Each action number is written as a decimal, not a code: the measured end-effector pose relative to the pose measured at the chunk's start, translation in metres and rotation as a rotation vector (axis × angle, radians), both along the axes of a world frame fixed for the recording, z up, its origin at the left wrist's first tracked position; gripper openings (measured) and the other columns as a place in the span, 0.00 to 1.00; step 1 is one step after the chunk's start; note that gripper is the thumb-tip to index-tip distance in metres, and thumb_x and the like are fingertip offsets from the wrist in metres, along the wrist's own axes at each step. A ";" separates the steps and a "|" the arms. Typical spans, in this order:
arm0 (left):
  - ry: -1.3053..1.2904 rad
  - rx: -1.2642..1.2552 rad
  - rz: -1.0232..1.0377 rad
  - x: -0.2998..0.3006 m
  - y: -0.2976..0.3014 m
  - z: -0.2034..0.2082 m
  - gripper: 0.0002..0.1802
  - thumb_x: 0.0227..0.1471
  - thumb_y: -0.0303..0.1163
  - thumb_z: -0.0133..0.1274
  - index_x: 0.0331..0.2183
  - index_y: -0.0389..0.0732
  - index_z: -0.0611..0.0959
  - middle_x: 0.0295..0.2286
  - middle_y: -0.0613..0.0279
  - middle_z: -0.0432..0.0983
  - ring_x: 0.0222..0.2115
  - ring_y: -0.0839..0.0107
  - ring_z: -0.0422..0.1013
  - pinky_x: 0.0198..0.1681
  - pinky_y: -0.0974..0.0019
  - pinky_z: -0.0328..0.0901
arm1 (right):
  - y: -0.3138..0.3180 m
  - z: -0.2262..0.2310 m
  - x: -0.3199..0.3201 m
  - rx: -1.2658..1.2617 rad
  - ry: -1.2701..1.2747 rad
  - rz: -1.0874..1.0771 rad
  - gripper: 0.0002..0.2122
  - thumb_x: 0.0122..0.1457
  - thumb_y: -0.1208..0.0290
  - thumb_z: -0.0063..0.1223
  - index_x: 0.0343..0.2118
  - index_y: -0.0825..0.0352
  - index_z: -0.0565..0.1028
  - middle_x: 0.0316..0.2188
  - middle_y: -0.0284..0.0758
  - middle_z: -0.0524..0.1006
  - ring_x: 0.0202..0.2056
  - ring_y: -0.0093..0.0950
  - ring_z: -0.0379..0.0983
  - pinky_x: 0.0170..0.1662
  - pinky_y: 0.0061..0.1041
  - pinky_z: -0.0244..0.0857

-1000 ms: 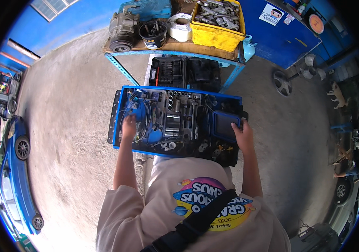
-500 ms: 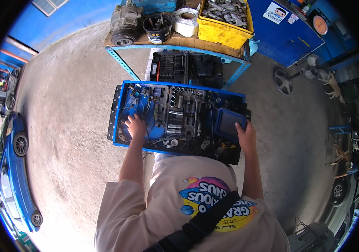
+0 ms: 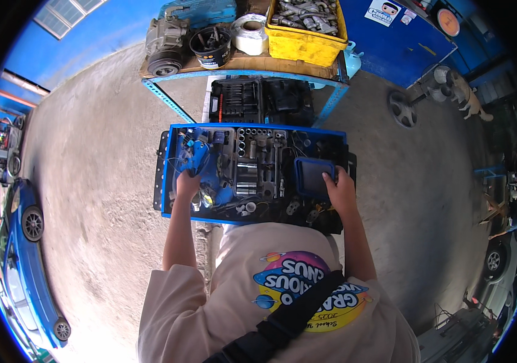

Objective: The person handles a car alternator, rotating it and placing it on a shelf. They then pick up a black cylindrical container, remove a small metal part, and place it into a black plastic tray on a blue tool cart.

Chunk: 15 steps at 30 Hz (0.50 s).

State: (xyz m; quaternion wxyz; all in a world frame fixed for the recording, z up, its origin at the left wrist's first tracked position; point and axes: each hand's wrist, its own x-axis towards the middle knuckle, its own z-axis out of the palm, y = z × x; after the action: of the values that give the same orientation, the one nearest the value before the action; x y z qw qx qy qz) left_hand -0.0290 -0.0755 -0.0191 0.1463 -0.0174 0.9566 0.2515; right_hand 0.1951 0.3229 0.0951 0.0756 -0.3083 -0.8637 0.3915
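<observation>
A blue metal drawer (image 3: 258,126) full of tools and small parts lies in front of me. My right hand (image 3: 342,189) grips the right edge of a small blue tray (image 3: 315,179) with a dark bottom, thumb over its rim. In the drawer's left part, my left hand (image 3: 187,183) is closed among wires and blue pieces; its fingertips are hidden, and I cannot make out what they hold. Between the hands sits a socket set (image 3: 247,172) in a grey case, with several shiny sockets. Near the drawer's front edge lies a white ring-shaped part (image 3: 250,207).
Beyond the drawer stands a light-blue metal-framed table (image 3: 246,76) with a yellow bin (image 3: 304,45) of metal parts, a tape roll (image 3: 250,36), a black tub (image 3: 211,47) and a compressor (image 3: 166,42). An open black tool case (image 3: 239,100) lies below. A blue car (image 3: 19,272) is at left; a cat (image 3: 469,98) is at right.
My left hand has drawn slightly nearer to me and its spread fingers have closed. The right hand keeps its hold on the tray. The whole view has shifted a little.
</observation>
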 end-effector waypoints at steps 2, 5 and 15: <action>-0.140 0.786 0.340 0.000 -0.009 0.019 0.06 0.51 0.27 0.55 0.33 0.37 0.79 0.25 0.58 0.77 0.25 0.65 0.75 0.30 0.63 0.71 | 0.002 -0.002 0.002 0.008 -0.014 -0.012 0.16 0.62 0.65 0.57 0.45 0.73 0.75 0.37 0.48 0.80 0.39 0.44 0.79 0.43 0.37 0.70; 0.047 1.228 0.461 -0.004 -0.018 0.060 0.05 0.53 0.23 0.54 0.35 0.39 0.77 0.24 0.60 0.77 0.22 0.69 0.74 0.28 0.66 0.71 | 0.005 -0.003 0.003 -0.010 -0.013 -0.024 0.16 0.62 0.65 0.57 0.45 0.73 0.75 0.37 0.49 0.80 0.39 0.44 0.79 0.43 0.36 0.70; 0.234 0.163 -0.078 -0.034 -0.007 0.098 0.27 0.43 0.28 0.59 0.47 0.31 0.72 0.32 0.45 0.78 0.34 0.51 0.76 0.38 0.54 0.70 | -0.001 0.002 0.000 -0.039 -0.020 -0.024 0.16 0.61 0.65 0.57 0.46 0.73 0.74 0.37 0.50 0.80 0.39 0.45 0.78 0.43 0.36 0.70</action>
State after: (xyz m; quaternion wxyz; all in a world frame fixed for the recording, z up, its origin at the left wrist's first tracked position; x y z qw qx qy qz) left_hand -0.0629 -0.0829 0.0790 0.0446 0.0613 0.9434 0.3229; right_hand 0.1953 0.3220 0.0966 0.0660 -0.3240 -0.8529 0.4041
